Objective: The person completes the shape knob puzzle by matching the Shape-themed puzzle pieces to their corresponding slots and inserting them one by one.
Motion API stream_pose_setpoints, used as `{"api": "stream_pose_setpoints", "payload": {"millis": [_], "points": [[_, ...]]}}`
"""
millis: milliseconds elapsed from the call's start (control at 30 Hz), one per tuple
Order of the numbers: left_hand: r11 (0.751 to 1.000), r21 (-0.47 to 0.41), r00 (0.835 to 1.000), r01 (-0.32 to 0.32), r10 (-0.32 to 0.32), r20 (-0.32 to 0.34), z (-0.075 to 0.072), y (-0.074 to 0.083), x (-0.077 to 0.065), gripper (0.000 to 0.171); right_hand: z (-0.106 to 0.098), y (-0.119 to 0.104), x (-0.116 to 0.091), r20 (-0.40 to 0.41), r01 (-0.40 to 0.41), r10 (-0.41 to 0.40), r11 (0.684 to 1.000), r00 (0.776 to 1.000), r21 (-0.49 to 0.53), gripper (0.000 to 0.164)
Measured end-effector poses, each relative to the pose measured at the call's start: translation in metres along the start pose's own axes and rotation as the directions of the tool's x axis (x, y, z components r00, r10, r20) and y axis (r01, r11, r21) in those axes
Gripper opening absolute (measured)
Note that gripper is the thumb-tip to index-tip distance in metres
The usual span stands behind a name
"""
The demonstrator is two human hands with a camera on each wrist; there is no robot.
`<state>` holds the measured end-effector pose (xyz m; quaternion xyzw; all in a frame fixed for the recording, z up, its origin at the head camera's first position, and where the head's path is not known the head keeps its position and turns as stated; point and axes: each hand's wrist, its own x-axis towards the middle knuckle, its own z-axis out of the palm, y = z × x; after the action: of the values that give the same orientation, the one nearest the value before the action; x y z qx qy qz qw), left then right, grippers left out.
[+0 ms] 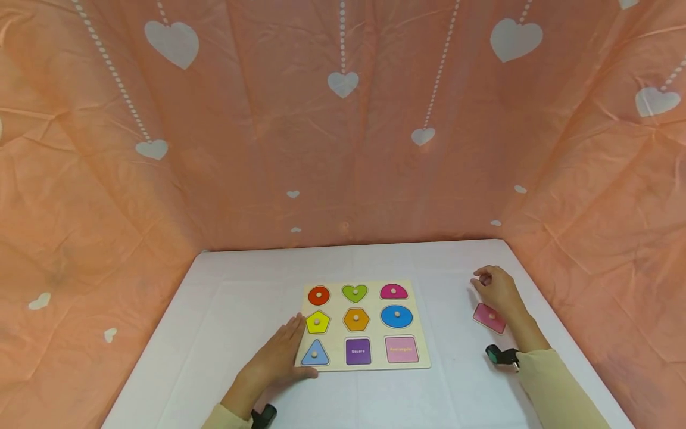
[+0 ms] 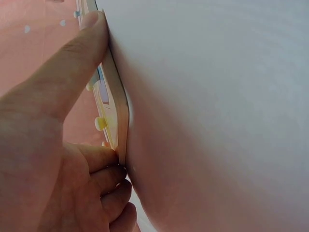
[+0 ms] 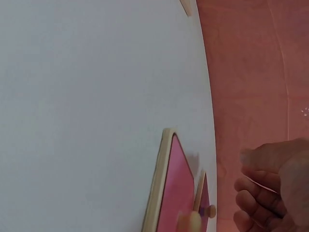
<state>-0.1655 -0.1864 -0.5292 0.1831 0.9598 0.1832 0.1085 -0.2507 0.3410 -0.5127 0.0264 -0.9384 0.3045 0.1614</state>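
Observation:
A wooden shape puzzle board (image 1: 374,325) lies on the table. My left hand (image 1: 281,351) rests at its near left corner, fingers straight along the left side and thumb by the front edge; the left wrist view shows thumb and fingertips against the board's rim (image 2: 121,111). Off to the right, my right hand (image 1: 498,291) hovers with loosely bent fingers and nothing between them. Below its wrist lies a pink rectangle piece (image 1: 485,317) with a wooden knob. Beyond that, the right wrist view shows a purple knobbed piece (image 3: 203,198), which the hand hides in the head view.
Seven knobbed shapes, such as the red circle (image 1: 318,295) and blue oval (image 1: 396,316), fill board recesses. The square recess (image 1: 358,351) and rectangle recess (image 1: 401,350) hold no pieces. White cloth (image 1: 241,286) covers the table; orange curtains (image 1: 343,155) surround it.

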Motion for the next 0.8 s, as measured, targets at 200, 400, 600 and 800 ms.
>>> {"api": "stream_pose_setpoints", "payload": {"millis": [200, 400, 600, 800], "points": [[1.0, -0.004, 1.0, 0.008, -0.008, 0.005, 0.0, 0.0, 0.0, 0.123, -0.002, 0.01, -0.001, -0.018, -0.03, 0.03, 1.0, 0.999, -0.004, 0.021], [1.0, -0.003, 1.0, 0.008, -0.008, 0.006, 0.0, -0.001, 0.0, 0.124, -0.006, 0.016, -0.003, -0.011, -0.074, 0.073, 0.997, 0.997, -0.029, 0.023], [1.0, -0.004, 1.0, -0.002, 0.002, -0.002, 0.0, -0.001, 0.0, 0.123, -0.009, 0.019, -0.004, 0.021, -0.127, 0.128, 0.99, 0.992, -0.054, 0.027], [1.0, -0.002, 1.0, 0.005, -0.005, 0.004, 0.001, -0.002, 0.0, 0.124, -0.007, 0.024, -0.007, 0.022, -0.134, 0.135, 0.99, 0.991, -0.044, 0.022]]}}
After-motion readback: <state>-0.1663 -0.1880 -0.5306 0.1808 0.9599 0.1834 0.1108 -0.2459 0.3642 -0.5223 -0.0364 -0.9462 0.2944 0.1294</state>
